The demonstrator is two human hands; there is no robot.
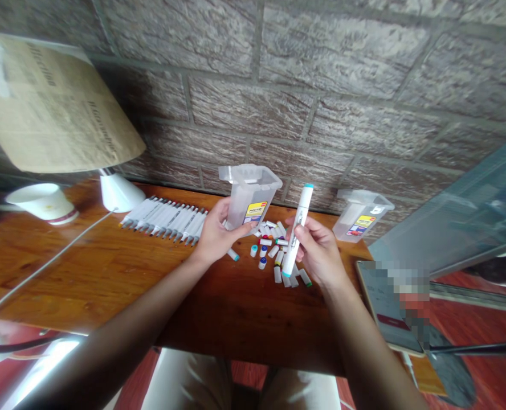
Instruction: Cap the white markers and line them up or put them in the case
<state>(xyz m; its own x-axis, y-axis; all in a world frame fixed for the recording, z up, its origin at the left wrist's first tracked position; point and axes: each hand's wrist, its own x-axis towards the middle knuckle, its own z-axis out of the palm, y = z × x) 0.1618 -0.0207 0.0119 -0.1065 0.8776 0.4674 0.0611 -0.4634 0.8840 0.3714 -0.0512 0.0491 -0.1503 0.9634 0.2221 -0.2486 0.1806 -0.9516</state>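
Observation:
My left hand point(219, 230) is wrapped round a clear plastic marker case point(248, 196) with a yellow label, held up with its open top facing upward. Between the thumb and fingers of my right hand point(317, 247) is a white marker point(299, 228) with turquoise ends, tilted and capped at both ends. Below and between my hands, many loose white marker caps point(277, 274) with coloured tips lie scattered on the wooden table. A few blue-topped caps point(262, 262) stand upright there. To the left of my left hand, a row of uncapped markers point(167, 221) lies side by side.
A second clear case point(362, 216) stands at the back right by the brick wall. The lamp point(118, 191), its cord and a paper cup point(43, 202) are on the left. A tablet point(387, 313) lies at the right edge, near a glass panel point(458, 210).

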